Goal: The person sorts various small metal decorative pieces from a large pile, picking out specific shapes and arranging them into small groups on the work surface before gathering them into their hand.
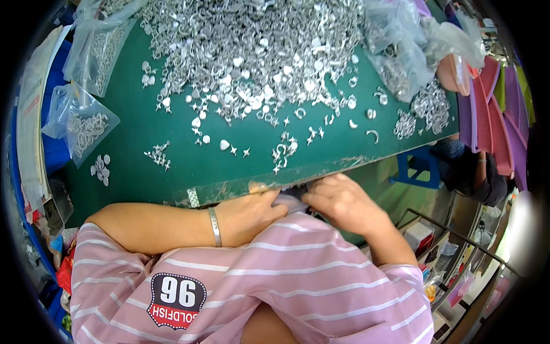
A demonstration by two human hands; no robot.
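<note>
At the table's near edge, both hands are close together, low against my body. My left hand [255,215], with a metal bangle [214,226] on its wrist, is closed, its fingers curled round a pale see-through plastic bag [293,202]. From the other side my right hand [342,199] bends its fingers closed at the same bag; its fingertips are partly hidden. What the bag contains cannot be made out. Beyond the hands, a large heap of small silvery metal charms [258,51] covers the green tabletop [200,172], with loose stars, hearts and rings scattered nearer.
Clear bags of metal pieces [86,126] lie at the left, beside a small pile of oval pieces [101,170]. More plastic bags [401,51] and small piles [431,106] sit at the right, near pink and purple bins [487,109]. A blue stool [418,166] and another person [484,180] are beyond.
</note>
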